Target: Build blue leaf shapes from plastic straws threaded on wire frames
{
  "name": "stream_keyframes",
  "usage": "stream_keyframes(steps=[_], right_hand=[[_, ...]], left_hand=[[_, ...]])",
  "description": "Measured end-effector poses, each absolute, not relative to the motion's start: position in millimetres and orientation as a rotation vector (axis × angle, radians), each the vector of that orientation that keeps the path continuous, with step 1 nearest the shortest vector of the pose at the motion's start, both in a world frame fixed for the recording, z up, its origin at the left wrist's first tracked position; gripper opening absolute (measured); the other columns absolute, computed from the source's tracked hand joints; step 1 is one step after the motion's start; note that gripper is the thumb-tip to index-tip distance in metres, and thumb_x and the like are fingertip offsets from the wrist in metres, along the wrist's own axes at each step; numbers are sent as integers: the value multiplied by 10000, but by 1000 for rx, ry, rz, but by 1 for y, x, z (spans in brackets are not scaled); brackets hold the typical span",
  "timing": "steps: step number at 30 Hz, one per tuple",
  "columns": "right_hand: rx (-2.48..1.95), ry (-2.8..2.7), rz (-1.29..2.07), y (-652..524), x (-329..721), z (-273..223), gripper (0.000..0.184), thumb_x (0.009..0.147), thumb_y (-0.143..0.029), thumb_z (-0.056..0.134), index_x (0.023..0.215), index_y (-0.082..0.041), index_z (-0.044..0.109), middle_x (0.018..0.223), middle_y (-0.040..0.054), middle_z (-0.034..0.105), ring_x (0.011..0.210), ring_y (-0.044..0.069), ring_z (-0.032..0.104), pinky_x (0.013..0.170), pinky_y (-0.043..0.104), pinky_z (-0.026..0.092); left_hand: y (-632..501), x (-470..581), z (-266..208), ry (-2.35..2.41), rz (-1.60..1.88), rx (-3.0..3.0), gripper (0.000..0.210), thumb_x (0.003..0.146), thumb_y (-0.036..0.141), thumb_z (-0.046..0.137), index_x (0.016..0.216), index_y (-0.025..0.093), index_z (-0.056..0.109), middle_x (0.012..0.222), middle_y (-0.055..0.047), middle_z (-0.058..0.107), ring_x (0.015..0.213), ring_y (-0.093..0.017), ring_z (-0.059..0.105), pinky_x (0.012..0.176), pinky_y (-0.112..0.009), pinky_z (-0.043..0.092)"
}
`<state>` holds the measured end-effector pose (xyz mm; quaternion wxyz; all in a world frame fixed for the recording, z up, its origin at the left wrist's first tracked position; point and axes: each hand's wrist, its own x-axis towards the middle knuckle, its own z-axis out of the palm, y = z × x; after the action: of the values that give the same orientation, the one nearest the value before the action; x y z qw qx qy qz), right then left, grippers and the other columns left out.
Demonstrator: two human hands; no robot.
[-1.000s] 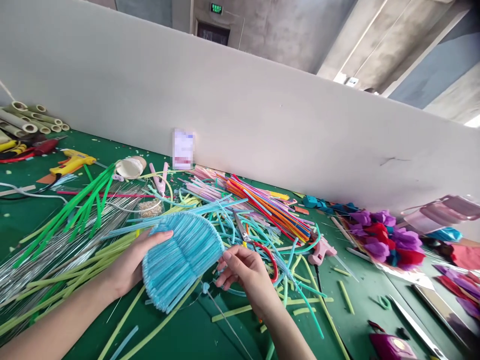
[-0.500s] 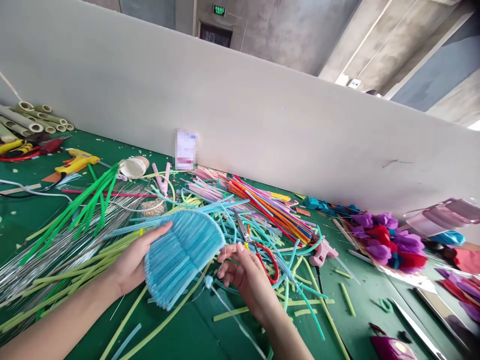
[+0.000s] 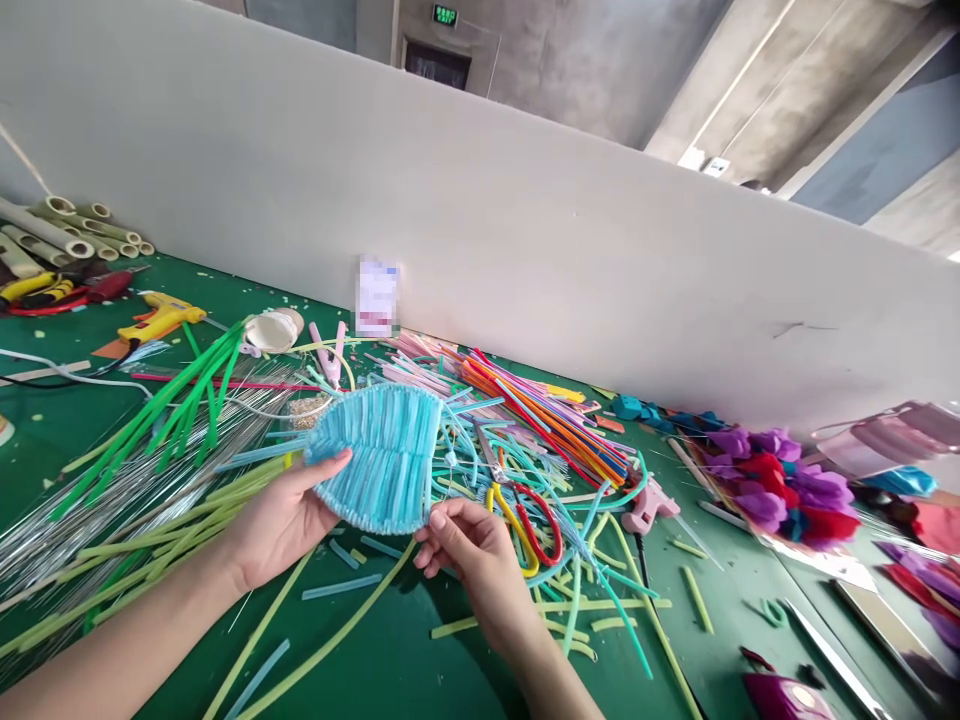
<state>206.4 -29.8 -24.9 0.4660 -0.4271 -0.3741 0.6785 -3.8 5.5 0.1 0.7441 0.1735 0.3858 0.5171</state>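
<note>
A blue fan-shaped pipe-cleaner piece [image 3: 382, 455], with tight rows and a ridge across its middle, is held up over the table. My left hand [image 3: 289, 510] is closed on its left side, thumb on the front and fingers behind. At its lower right corner, my right hand [image 3: 472, 550] pinches with thumb and forefinger; a fine wire seems to be there, too thin to follow. A small light-blue tuft [image 3: 450, 458] shows just right of the piece. Scissors [image 3: 525, 515] with red and yellow handles lie beyond my right hand.
Loose pipe cleaners [image 3: 547, 425] in many colours cover the green table [image 3: 390, 640]. A pink glue gun [image 3: 649, 505] lies right, a yellow glue gun [image 3: 161, 318] left. Thin metal wires [image 3: 97, 490], bamboo tubes [image 3: 90, 235] and purple-red flowers [image 3: 780, 475] surround the work. A pale partition [image 3: 525, 220] stands behind.
The blue piece has turned and risen slightly, its straight edge now upright on the right. My right hand has moved down and left to its lower corner. The tuft now appears higher.
</note>
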Motion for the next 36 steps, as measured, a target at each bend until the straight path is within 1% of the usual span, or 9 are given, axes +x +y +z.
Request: stream_keyframes(steps=[4, 7, 9, 11, 17, 22, 28, 33, 36], right_hand=[[-1078, -921, 1566, -29, 207, -24, 394, 760, -508, 806, 792, -143, 662, 719, 25, 699, 570, 112, 655, 547, 217, 514], [-1087, -905, 1513, -28, 208, -25, 389, 763, -510, 801, 790, -149, 658, 694, 7, 675, 561, 114, 650, 532, 217, 509], [-1097, -891, 1500, -28, 208, -26, 386, 772, -507, 795, 790, -151, 647, 679, 1, 667, 550, 111, 645, 518, 212, 502], [-1108, -885, 1504, -29, 208, -27, 385, 779, -503, 791, 784, -151, 634, 669, -1, 664, 535, 106, 636, 506, 207, 494], [-1112, -915, 1532, -32, 203, -28, 422, 766, -530, 792, 736, -158, 595, 637, -1, 660, 502, 104, 618, 484, 210, 483], [-1107, -919, 1541, -34, 199, -29, 422, 752, -526, 804, 722, -161, 592, 644, 8, 671, 511, 107, 613, 496, 218, 490], [-1099, -861, 1511, -31, 204, -25, 367, 785, -506, 780, 846, -166, 654, 748, 1, 663, 558, 103, 621, 502, 208, 478], [-1091, -878, 1497, -31, 207, -24, 352, 763, -482, 805, 788, -163, 658, 723, 0, 661, 541, 98, 606, 502, 210, 467], [-1100, -888, 1517, -32, 205, -23, 369, 758, -495, 804, 768, -160, 649, 692, 3, 657, 538, 99, 598, 503, 212, 472]], left_hand=[[0, -3, -5, 880, 996, 595, 538, 821, 168, 762, 1342, 205, 632, 1212, -120, 750, 1114, -342, 704, 888, -420, 635], [-7, 1, -6, 885, 822, 803, 353, 789, 260, 806, 1132, 187, 758, 1154, -117, 772, 1061, -365, 725, 862, -429, 637], [-11, 5, -6, 898, 790, 867, 274, 798, 304, 796, 1042, 178, 788, 1123, -121, 781, 1007, -363, 745, 846, -419, 638], [-13, 9, -6, 927, 809, 867, 319, 779, 303, 811, 1074, 186, 783, 1103, -120, 787, 979, -363, 754, 817, -409, 644], [-12, 9, -9, 950, 856, 780, 613, 727, 259, 848, 1314, 237, 669, 1068, -97, 799, 981, -370, 752, 796, -423, 647], [-11, 7, -8, 930, 834, 820, 585, 751, 278, 833, 1311, 241, 671, 1075, -91, 798, 1006, -363, 746, 815, -415, 641], [-12, 10, 2, 933, 887, 748, 675, 699, 194, 860, 1336, 276, 649, 1043, -74, 806, 1005, -381, 742, 783, -423, 646], [-14, 13, 2, 965, 914, 741, 571, 685, 192, 865, 1234, 245, 718, 1005, -85, 812, 937, -378, 762, 744, -417, 650], [-14, 12, 2, 962, 904, 791, 557, 703, 218, 855, 1241, 247, 714, 1002, -80, 813, 962, -374, 756, 772, -424, 646]])
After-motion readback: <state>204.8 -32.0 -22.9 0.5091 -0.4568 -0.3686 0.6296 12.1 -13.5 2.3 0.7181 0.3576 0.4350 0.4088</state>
